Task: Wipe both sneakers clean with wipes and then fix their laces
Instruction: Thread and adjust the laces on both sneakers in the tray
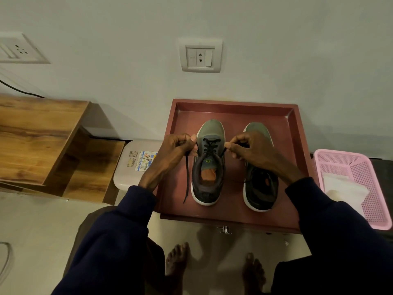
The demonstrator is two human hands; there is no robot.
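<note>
From the head camera, the left hand [176,149] is closed in a pinch on one end of the black lace [210,145] of the left sneaker [209,162], and the loose tail of that lace hangs down below the hand, past the wrist, to the near edge of the red tray [234,107]. The right hand [247,149] is closed the same way on the other end of the lace, pulled taut out to the side. The left sneaker stands between the two hands, toe pointing away toward the wall, its orange insole visible through the opening. The right sneaker [260,188] stands just beside it, under and behind the right hand; that hand and wrist cover its lacing and much of its tongue, so the state of its laces cannot be told. Both sneakers rest in the red tray.

Outside the right hand, beside the tray, sits a pink basket [361,167] with white wipes [344,188] lying in it, partly hidden by the dark blue sleeve [340,231]. Outside the left hand, a white plastic stool [127,171] with stickers on top stands against the tray, and beyond it is a wooden desk [38,133]. A wall socket [200,55] is on the wall beyond the hands. Bare feet [176,258] show on the floor below the tray.
</note>
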